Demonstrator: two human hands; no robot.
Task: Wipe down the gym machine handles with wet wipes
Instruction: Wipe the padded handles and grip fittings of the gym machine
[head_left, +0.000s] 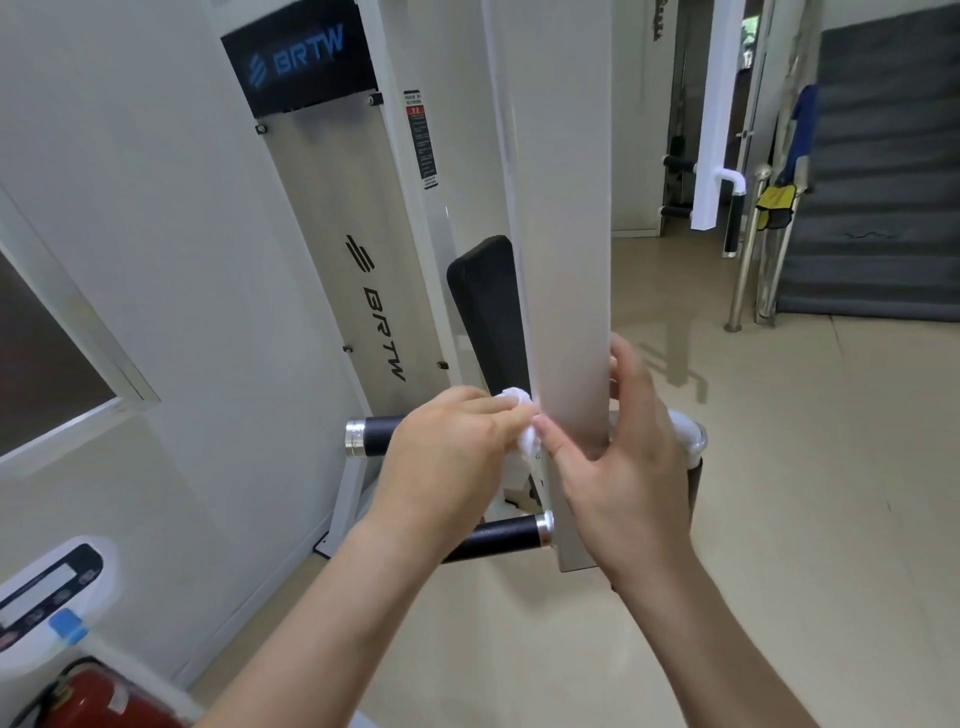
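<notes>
A white gym machine arm (561, 218) hangs down the middle of the view. Two black handles with chrome caps stick out to its left: an upper handle (376, 435) and a lower handle (506, 536). My left hand (447, 452) grips the upper handle with a crumpled white wet wipe (522, 418) bunched under its fingers, close to the arm. My right hand (623, 457) holds the white arm, thumb in front and fingers wrapped behind it. A third handle end (693, 441) shows just right of that hand.
Behind stands the machine's weight-stack cover (358, 249) and a black pad (485, 306). A red fire extinguisher (98, 696) and a white device (47, 597) sit at bottom left. Tiled floor (805, 519) spreads right; a door, metal posts (748, 249) and grey stairs lie beyond.
</notes>
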